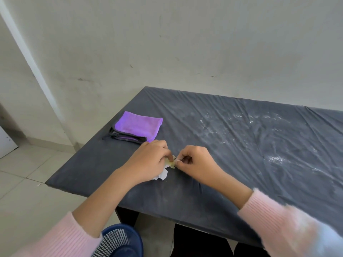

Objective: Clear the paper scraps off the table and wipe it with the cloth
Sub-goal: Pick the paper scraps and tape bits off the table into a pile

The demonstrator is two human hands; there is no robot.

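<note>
Both hands meet near the front left part of the dark covered table (213, 141). The left hand (148, 162) is curled over the white and yellowish paper scraps (165, 173), and the right hand (194, 162) pinches one yellow piece. The folded purple cloth (138, 126) lies just behind them. A blue basket (120, 240) stands below the table edge.

The left hand (148, 162) covers most of the paper scraps (164, 175), so their number cannot be told. The tabletop (241, 145) runs off the right edge. The blue mesh basket (120, 240) is cut by the bottom edge. The right sleeve (289, 229) is blurred. The purple cloth (138, 125) hides part of a dark zippered pouch (126, 138).
</note>
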